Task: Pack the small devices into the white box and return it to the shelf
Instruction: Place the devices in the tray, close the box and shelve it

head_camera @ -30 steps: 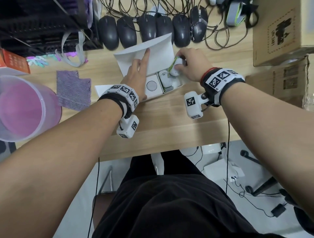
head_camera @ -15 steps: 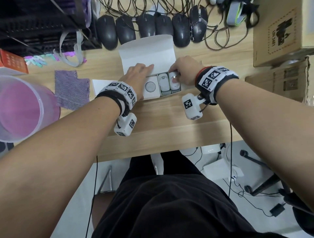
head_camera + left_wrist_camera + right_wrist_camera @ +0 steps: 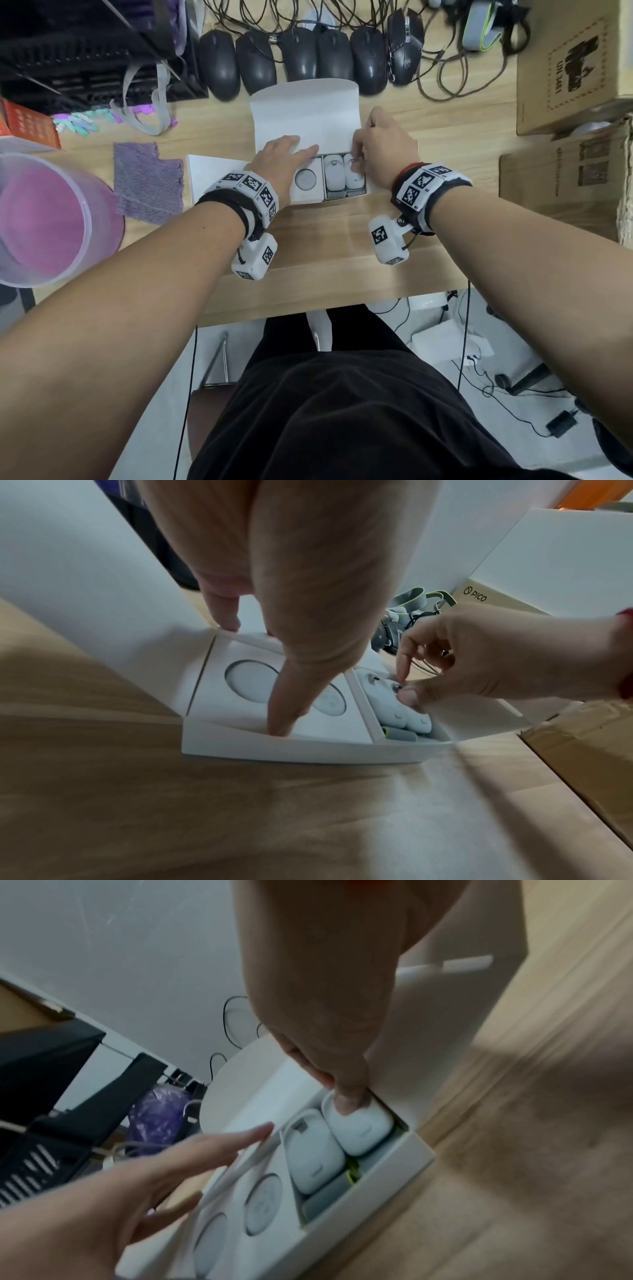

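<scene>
White box [image 3: 308, 202] lies open on the desk [image 3: 325, 246], lid flap raised behind. Left hand [image 3: 284, 157] is laid flat, fingers straight, on the insert, apparently to steady the box. Right hand [image 3: 383, 144], grip curled, is pinching the rightmost small device [image 3: 359, 1131] by its far end, probably to seat it beside its twin [image 3: 315, 1156] in the right compartment.

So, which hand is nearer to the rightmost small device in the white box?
Right. The right hand presses its thumb on the rightmost small device. The left hand lies flat on the white box, over the round insets to the left.
</scene>
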